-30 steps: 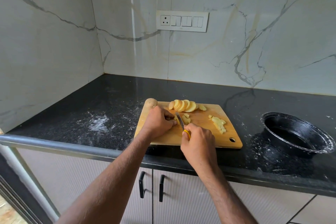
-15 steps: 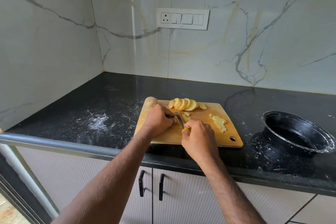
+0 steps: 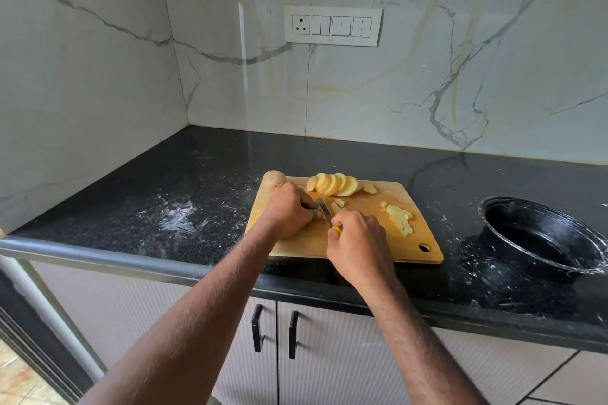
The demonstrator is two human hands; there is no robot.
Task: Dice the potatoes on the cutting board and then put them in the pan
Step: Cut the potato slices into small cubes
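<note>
A wooden cutting board (image 3: 368, 243) lies on the black counter. At its far edge sits a fanned row of potato slices (image 3: 335, 185), and a whole unpeeled potato (image 3: 274, 179) rests at the far left corner. Diced pieces (image 3: 399, 219) lie toward the right, with a few more (image 3: 338, 205) near the blade. My left hand (image 3: 286, 210) curls over potato slices, mostly hiding them. My right hand (image 3: 357, 245) grips a yellow-handled knife (image 3: 325, 214), its blade beside my left fingertips. The black pan (image 3: 539, 237) stands to the right of the board.
The black counter (image 3: 197, 181) carries white smears left of the board and around the pan. Marble walls meet at the back left corner, with a switch panel (image 3: 333, 26) on the far wall. Cabinet doors with black handles (image 3: 274, 332) sit below the counter edge.
Both hands stay over the board's middle left; the knife blade has shifted slightly against the slices under my left fingers. The view has tilted a little.
</note>
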